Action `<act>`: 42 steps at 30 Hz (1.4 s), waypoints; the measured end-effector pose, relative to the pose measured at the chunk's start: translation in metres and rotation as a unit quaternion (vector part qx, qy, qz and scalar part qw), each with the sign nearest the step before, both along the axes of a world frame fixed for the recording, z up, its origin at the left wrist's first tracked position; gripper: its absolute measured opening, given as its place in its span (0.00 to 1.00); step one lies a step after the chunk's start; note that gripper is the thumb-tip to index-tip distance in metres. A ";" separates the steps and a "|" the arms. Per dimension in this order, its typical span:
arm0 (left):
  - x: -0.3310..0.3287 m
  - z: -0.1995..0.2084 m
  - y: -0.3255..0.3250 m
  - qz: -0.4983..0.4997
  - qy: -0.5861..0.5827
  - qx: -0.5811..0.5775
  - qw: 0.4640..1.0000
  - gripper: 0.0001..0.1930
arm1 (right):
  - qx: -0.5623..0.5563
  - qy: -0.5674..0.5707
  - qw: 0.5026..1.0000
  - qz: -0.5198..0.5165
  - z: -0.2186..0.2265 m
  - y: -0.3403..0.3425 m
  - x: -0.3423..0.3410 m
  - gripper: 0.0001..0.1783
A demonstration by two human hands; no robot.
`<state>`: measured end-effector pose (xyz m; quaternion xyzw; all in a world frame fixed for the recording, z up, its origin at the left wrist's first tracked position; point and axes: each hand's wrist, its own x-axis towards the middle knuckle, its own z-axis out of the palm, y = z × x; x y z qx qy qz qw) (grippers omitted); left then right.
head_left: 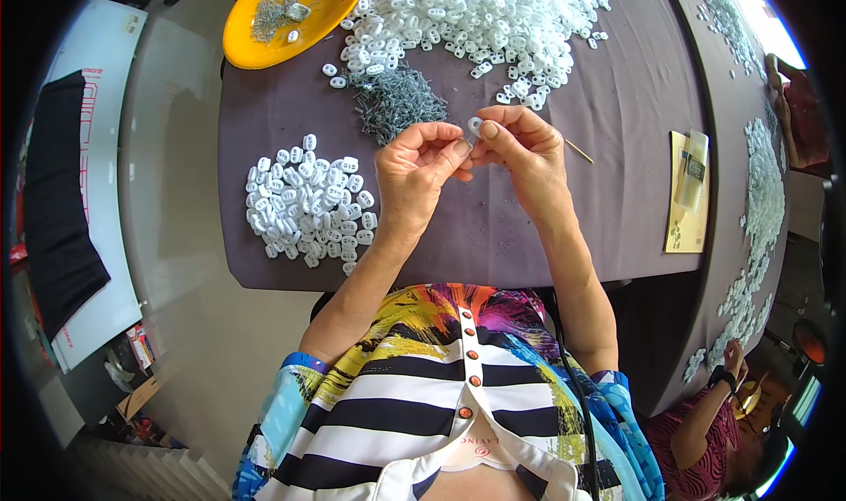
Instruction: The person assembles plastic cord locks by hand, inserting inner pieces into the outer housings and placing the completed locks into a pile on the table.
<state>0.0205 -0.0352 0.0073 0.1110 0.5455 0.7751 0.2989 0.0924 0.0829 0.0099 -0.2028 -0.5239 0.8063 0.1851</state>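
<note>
Over the middle of the table, my right hand (533,168) pinches a small white oval plastic piece (475,126), which looks like a cord lock part, between thumb and fingers. The fingertips of my left hand (411,173) are pressed together right beside it; what they hold is too small to make out. Just beyond my left hand lies a heap of small grey springs (398,103). A large heap of loose white oval pieces (463,16) spreads behind it. To the left of my left forearm sits a smaller pile of thicker white pieces (308,203), looking like assembled cord locks.
At the far left, a yellow dish (240,44) holds small metallic bits. A thin wooden stick (579,152) lies right of my right hand, and a yellow packet (686,232) farther right. On the adjoining right table are more white pieces (762,201); other people (705,430) sit there.
</note>
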 end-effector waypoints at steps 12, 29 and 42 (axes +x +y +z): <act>-0.005 -0.002 0.001 0.014 -0.010 -0.003 1.000 0.06 | 0.013 0.013 1.000 0.015 -0.006 -0.005 -0.001 0.08; -0.008 -0.010 0.005 0.025 -0.002 -0.012 1.000 0.05 | 0.041 0.002 0.999 -0.018 -0.016 -0.014 -0.005 0.12; -0.013 -0.013 0.019 -0.038 -0.047 -0.003 0.998 0.07 | 0.007 0.014 0.999 -0.029 -0.011 0.000 -0.001 0.13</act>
